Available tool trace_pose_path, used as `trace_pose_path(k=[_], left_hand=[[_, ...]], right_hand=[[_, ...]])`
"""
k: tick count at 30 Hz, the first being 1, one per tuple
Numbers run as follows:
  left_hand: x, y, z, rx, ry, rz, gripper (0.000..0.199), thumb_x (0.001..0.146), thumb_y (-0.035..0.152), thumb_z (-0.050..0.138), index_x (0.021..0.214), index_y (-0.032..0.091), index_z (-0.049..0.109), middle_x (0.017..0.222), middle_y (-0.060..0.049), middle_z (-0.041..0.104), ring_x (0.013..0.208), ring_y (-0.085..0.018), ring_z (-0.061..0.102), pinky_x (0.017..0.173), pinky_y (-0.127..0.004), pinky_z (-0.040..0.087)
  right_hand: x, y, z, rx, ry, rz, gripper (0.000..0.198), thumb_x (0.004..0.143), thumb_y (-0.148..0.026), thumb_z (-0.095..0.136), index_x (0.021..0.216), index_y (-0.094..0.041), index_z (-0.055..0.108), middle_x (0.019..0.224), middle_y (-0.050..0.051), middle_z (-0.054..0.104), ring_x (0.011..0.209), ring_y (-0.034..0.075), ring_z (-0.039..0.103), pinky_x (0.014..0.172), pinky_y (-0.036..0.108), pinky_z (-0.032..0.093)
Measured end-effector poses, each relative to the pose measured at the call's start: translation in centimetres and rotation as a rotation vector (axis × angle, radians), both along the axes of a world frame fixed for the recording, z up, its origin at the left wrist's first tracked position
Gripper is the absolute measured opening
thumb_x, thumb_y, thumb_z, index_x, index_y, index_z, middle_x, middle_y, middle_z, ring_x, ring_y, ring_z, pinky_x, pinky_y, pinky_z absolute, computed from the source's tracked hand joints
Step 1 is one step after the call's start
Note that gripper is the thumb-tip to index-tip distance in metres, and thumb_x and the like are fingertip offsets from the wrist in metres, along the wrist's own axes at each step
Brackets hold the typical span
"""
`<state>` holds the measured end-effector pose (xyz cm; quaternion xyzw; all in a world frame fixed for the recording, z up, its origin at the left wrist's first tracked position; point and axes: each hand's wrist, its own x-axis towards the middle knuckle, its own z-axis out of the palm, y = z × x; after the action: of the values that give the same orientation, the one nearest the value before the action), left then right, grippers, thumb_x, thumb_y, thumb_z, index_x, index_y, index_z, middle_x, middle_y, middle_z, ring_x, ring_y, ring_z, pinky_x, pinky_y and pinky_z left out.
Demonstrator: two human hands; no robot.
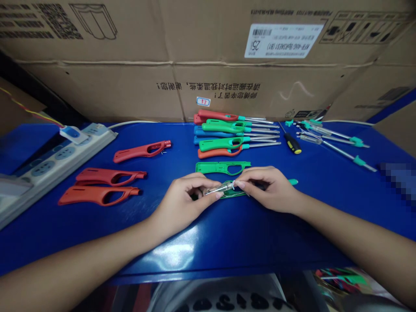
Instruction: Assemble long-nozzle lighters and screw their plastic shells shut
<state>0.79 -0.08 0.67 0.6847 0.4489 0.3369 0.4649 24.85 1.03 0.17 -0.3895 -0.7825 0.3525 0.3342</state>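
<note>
Head camera: a printed cardboard wall point(110, 91) stood behind my work, its lettering upside down, with a white label point(282, 41) near the top right. Before it spread the blue table point(139, 249), glossy enough to throw back light near its front edge. A white power strip point(24, 203) ran along the left side, a white plug point(74, 134) at its far end.

Below the table at the lower right, coloured parts point(347, 279) lay heaped; I could not tell what held them. Toward the back middle, a stack of lighters point(221, 126) in red, green, blue and orange pointed their metal barrels rightward. Three red and orange-red handle shells point(94, 176) lay at the left. Farther right were metal rods point(344, 154) with teal clips, and near them a black-and-yellow screwdriver point(292, 144).

Nearer me lay an open green half-shell point(211, 167), and just in front of it a second green shell point(238, 193), partly hidden under my fingers. Over that one I held a clear tube point(217, 189). My left hand point(185, 195) gripped its body between thumb and curled fingers; my right hand point(269, 188) pinched its pale end between thumb and forefinger.
</note>
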Motion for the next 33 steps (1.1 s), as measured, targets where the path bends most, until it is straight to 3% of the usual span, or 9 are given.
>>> trace_pose_path(k=[10,19,33], left_hand=[[0.04,0.10,-0.09,0.005,0.015,-0.015,0.017,0.083,0.027,0.076,0.096,0.017,0.080,0.083,-0.004,0.070,0.061,-0.009,0.053,0.056,-0.022,0.041],[-0.13,0.28,-0.02,0.013,0.031,-0.034,0.020,0.082,0.027,0.078,0.099,0.017,0.078,0.092,-0.004,0.073,0.066,-0.010,0.058,0.060,-0.022,0.045],[0.17,-0.19,-0.55,0.092,-0.013,0.021,0.012,0.081,0.024,0.079,0.091,0.017,0.079,0.080,-0.002,0.071,0.060,-0.008,0.056,0.055,-0.019,0.044]], right_hand=[[-0.31,0.00,0.01,-0.011,0.011,0.000,0.021,0.095,-0.028,0.060,0.087,-0.014,0.074,0.067,0.002,0.064,0.054,0.009,0.051,0.049,0.022,0.038],[-0.27,0.48,-0.25,-0.271,0.202,-0.048,0.022,0.087,-0.037,0.070,0.085,-0.015,0.070,0.072,0.002,0.064,0.058,0.009,0.053,0.053,0.022,0.043],[-0.55,0.03,-0.08,-0.108,0.111,-0.030,0.022,0.091,-0.032,0.065,0.082,-0.013,0.071,0.071,0.003,0.064,0.056,0.008,0.047,0.050,0.022,0.037]])
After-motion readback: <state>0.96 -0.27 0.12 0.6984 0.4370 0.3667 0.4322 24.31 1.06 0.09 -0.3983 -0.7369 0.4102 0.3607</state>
